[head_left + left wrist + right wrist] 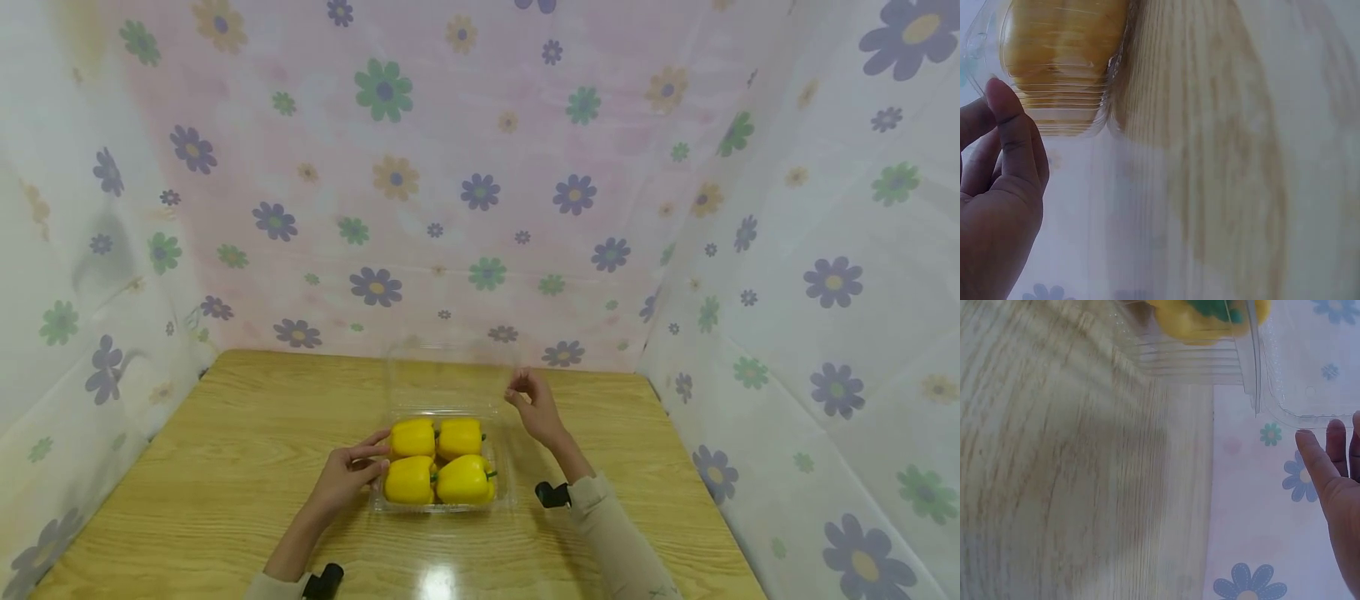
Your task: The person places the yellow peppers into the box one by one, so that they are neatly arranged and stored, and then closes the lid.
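A clear plastic clamshell container (pixel 506 500) stands on the table with several yellow bell peppers (pixel 465 481) in its base. Its hinged lid (pixel 450 379) is raised at the back, nearly upright. My left hand (pixel 347 477) is at the base's left side, fingers spread and thumb tip at the rim. In the left wrist view, ribbed plastic wall (pixel 1060 100) shows beside that thumb. At the lid's right edge is my right hand (pixel 536 408), with loosely bent fingers. The right wrist view shows its thumb and fingertips (pixel 1307 439) right at the lid's rim.
The wood-grain table (pixel 247 450) extends on both sides of the container. Flower-patterned cloth (pixel 420 208) hangs behind it and along the left and right sides. A black wrist camera mount (pixel 552 495) sits on my right wrist, another on the left.
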`<state>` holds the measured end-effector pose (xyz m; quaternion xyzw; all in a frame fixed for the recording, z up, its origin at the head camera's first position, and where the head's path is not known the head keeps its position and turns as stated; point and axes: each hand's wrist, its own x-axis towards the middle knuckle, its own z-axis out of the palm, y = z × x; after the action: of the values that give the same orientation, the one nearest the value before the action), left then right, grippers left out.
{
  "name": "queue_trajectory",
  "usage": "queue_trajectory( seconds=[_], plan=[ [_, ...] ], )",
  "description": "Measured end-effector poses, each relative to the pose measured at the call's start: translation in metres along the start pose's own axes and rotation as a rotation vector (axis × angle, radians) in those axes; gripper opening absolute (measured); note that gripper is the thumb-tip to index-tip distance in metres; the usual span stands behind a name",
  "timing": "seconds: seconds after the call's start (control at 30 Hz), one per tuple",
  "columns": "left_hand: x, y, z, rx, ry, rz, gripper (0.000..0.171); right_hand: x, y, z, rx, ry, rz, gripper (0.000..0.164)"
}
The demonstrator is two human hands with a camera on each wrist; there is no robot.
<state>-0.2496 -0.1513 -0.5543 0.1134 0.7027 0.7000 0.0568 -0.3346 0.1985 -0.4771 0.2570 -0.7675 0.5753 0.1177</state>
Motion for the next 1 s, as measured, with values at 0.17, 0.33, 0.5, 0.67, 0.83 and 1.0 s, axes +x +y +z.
queue_trajectory(
  seconds=[0.17, 0.33, 0.5, 0.67, 0.83, 1.0],
  plan=[
    [0.0, 0.0, 0.0, 0.014, 0.006, -0.006, 0.032, -0.003, 0.008, 0.002, -0.032, 0.013, -0.045, 0.01],
    [0.0, 0.002, -0.001, 0.033, 0.003, -0.013, 0.031, -0.005, 0.028, 0.003, -0.023, 0.032, -0.081, 0.01],
    [0.001, 0.004, -0.002, 0.046, -0.008, -0.003, 0.031, -0.006, 0.03, 0.003, 0.001, 0.03, -0.054, 0.005],
    [0.0, 0.004, -0.002, 0.061, -0.005, 0.011, 0.032, -0.008, 0.024, 0.002, 0.034, 0.018, 0.018, 0.009],
    [-0.001, 0.004, -0.001, 0.076, 0.016, 0.009, 0.032, -0.01, 0.02, 0.001, 0.06, 0.011, 0.077, 0.017],
    [-0.001, 0.005, -0.002, 0.047, 0.01, -0.003, 0.036, -0.012, 0.018, 0.0, 0.114, 0.0, 0.092, 0.021]
  ],
)
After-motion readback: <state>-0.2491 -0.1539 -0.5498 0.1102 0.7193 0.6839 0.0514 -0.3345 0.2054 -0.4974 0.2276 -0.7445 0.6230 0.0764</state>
